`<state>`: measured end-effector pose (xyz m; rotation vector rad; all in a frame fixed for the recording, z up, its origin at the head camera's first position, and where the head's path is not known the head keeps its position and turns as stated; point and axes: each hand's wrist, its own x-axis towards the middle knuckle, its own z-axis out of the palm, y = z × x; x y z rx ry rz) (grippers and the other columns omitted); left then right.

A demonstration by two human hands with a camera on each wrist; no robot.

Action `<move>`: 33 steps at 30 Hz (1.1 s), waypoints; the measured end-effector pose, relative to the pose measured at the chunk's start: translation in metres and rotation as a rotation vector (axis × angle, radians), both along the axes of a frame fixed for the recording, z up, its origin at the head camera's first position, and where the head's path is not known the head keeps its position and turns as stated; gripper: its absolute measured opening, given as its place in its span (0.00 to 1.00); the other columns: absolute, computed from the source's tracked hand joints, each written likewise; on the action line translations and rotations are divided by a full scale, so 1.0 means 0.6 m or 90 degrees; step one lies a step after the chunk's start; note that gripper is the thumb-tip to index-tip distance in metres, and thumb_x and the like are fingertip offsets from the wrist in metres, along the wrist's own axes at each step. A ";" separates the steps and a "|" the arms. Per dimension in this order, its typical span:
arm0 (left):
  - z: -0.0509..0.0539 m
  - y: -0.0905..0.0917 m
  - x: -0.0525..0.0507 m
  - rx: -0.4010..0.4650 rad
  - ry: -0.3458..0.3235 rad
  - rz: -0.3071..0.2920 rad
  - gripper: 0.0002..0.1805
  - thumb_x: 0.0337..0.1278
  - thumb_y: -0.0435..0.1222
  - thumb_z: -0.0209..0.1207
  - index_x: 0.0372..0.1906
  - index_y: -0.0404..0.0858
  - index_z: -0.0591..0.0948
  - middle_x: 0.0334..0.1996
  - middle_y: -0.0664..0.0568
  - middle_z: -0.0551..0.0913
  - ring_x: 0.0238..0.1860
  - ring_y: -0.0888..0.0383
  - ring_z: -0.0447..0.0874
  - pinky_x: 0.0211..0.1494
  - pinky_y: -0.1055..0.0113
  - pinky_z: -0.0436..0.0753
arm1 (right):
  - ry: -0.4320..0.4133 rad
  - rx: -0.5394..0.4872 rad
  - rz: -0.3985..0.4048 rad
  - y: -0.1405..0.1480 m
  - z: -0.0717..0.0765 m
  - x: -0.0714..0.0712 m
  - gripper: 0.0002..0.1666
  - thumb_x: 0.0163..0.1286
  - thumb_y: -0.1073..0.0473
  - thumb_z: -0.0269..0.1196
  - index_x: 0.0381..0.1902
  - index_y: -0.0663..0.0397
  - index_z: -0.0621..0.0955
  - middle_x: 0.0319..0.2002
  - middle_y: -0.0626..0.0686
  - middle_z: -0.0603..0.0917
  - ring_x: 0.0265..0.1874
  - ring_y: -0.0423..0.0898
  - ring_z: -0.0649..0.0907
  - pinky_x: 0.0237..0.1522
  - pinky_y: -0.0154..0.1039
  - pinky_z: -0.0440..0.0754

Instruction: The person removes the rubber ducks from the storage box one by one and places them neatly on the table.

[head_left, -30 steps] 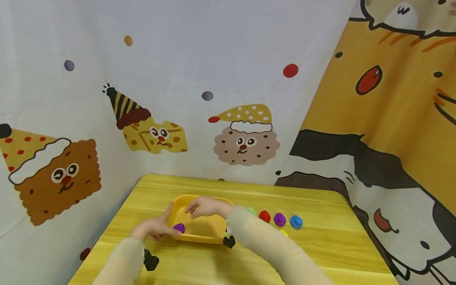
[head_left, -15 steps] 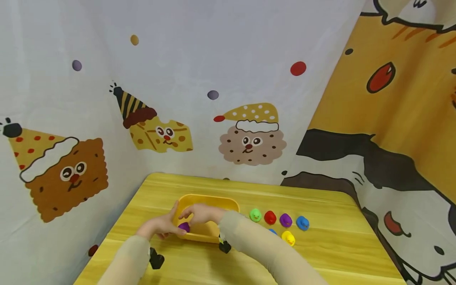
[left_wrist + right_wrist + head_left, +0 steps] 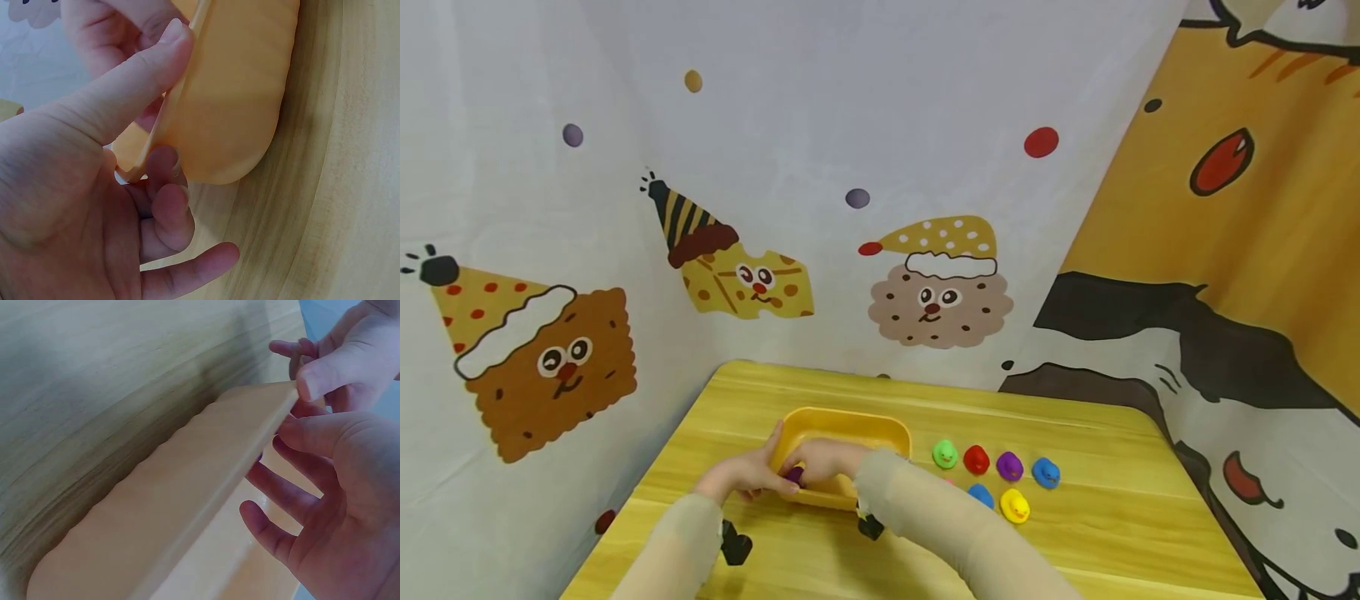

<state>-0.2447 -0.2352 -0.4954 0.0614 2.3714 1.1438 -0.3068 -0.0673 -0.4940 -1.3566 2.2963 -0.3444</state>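
Note:
An orange plastic basin (image 3: 880, 423) stands on the wooden table. My left hand (image 3: 748, 473) holds its left end, thumb on the rim and fingers curled below, as the left wrist view also shows. Inside the basin's near left corner is a small purple toy duck (image 3: 794, 475), mostly covered by fingers. My right hand (image 3: 826, 461) reaches over the near side into the basin, its thumb and fingers closed about the purple duck. In the right wrist view, the right hand (image 3: 337, 481) is close to the left hand (image 3: 350, 362), and only a dark sliver of the duck shows.
Right of the basin lie several rubber ducks: green (image 3: 945, 454), red (image 3: 976, 460), purple (image 3: 1010, 466), blue (image 3: 1046, 472), another blue (image 3: 981, 497) and yellow (image 3: 1015, 506). A pink one is mostly behind my right sleeve (image 3: 955, 517). Printed cloth (image 3: 820, 100) hangs behind the table (image 3: 1120, 500).
My right hand has gone down and left within the basin, from above its middle to the purple duck. The left hand keeps its hold on the basin. The head view has shifted slightly.

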 end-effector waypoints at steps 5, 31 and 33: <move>-0.001 0.000 0.000 0.002 0.002 0.002 0.70 0.47 0.48 0.73 0.75 0.46 0.26 0.16 0.52 0.64 0.15 0.57 0.56 0.19 0.65 0.66 | -0.009 0.002 -0.010 0.003 -0.006 0.001 0.21 0.64 0.69 0.60 0.52 0.47 0.85 0.46 0.39 0.83 0.36 0.35 0.75 0.40 0.24 0.70; -0.005 0.000 -0.001 0.001 -0.017 0.029 0.71 0.44 0.46 0.74 0.76 0.48 0.27 0.18 0.51 0.64 0.15 0.57 0.58 0.20 0.66 0.68 | -0.022 -0.062 -0.134 0.043 -0.024 -0.023 0.09 0.59 0.66 0.70 0.37 0.51 0.85 0.34 0.40 0.82 0.34 0.33 0.74 0.42 0.26 0.72; -0.006 -0.002 -0.002 0.004 -0.020 0.020 0.71 0.45 0.46 0.74 0.76 0.48 0.26 0.17 0.52 0.64 0.15 0.58 0.58 0.20 0.67 0.68 | -0.014 -0.065 -0.139 0.043 -0.027 -0.023 0.09 0.58 0.65 0.70 0.36 0.50 0.85 0.34 0.40 0.82 0.33 0.33 0.74 0.41 0.26 0.72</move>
